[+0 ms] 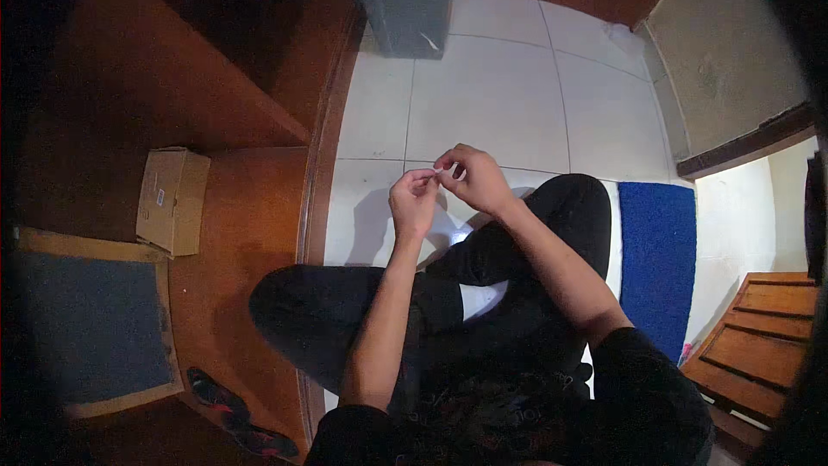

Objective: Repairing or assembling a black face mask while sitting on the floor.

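Note:
My left hand (415, 201) and my right hand (474, 177) meet in front of me, above the tiled floor and my crossed legs. Both are closed in a pinch, the fingertips almost touching. A tiny pale bit shows between them, too small to name. From the left, the thumb and forefinger point toward the right hand, whose fingers curl over from above. Black trousers (345, 298) cover my folded legs beneath.
A grey plastic bin (404, 9) stands at the far end of the white tiles (483, 86). Brown wooden shelving with a cardboard box (172, 200) lies left, beside a framed dark panel (90, 328) and black-red insoles (237, 414). A blue mat (658, 263) and wooden door (763, 319) are right.

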`<state>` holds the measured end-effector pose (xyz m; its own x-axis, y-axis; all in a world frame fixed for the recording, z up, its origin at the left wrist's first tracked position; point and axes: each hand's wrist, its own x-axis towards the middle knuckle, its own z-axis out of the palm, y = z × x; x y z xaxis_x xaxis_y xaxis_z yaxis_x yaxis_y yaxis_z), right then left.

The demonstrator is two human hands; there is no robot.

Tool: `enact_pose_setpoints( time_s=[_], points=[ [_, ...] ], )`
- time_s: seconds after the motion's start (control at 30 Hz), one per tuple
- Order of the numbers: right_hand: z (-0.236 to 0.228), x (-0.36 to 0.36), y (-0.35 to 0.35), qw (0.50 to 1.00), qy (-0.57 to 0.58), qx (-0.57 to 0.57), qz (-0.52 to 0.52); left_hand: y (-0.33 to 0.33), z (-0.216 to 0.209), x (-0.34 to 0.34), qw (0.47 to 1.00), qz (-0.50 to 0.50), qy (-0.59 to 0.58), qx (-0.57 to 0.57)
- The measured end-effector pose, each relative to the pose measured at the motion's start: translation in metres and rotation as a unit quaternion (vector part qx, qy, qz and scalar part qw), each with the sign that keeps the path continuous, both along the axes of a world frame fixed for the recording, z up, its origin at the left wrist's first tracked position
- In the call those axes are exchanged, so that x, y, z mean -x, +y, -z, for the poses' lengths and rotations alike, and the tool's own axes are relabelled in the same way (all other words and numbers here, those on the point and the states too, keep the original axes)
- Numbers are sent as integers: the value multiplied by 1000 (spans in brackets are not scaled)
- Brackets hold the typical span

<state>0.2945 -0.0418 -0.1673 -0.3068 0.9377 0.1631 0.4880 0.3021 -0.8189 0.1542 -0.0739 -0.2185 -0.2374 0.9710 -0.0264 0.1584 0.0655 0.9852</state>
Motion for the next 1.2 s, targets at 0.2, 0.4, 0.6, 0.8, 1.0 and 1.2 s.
enact_pose_setpoints(
  time_s=[0.2,0.4,0.6,0.8,1.0,1.2],
  points=[
    [9,-5,13,998,4,54,-40,1,-14,-4,1000,-2,-8,8],
    [7,-6,14,989,-19,136,-54,-3,-27,-6,993,22,114,5],
    [1,-7,12,995,-26,93,-27,-6,-39,-9,990,41,132,-17],
    [9,-8,13,992,-14,120,-23,-8,-38,-10,992,45,116,-33],
    [13,-8,13,989,14,146,-28,-8,-31,-7,993,48,106,-30],
    [17,-8,15,990,34,137,-15,-5,-24,-5,997,40,60,2]
  ],
)
